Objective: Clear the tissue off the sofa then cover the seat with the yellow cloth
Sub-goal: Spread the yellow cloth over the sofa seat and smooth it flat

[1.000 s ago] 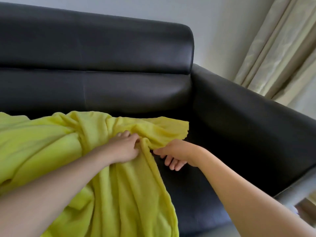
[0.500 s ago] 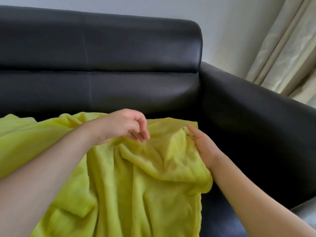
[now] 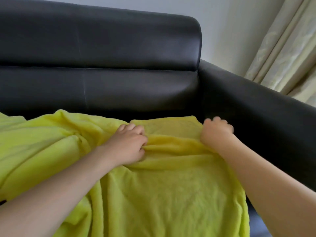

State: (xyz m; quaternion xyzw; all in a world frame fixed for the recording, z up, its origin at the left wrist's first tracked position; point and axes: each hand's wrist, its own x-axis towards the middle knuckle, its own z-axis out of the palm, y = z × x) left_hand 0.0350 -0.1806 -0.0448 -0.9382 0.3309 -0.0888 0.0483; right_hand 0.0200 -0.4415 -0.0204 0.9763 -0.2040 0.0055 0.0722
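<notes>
The yellow cloth lies rumpled over the seat of the black leather sofa, reaching close to the backrest and hanging over the front. My left hand grips a fold near the cloth's middle, fingers curled into the fabric. My right hand grips the cloth's far right corner beside the armrest. No tissue is in view.
The sofa's right armrest runs along the right, with a strip of bare dark seat between it and the cloth. Pale curtains hang behind it at the upper right. A white wall stands behind the backrest.
Both hands have pulled the cloth rightward and toward the backrest. Its right corner, bunched a second ago, now lies spread near the armrest, covering more of the seat.
</notes>
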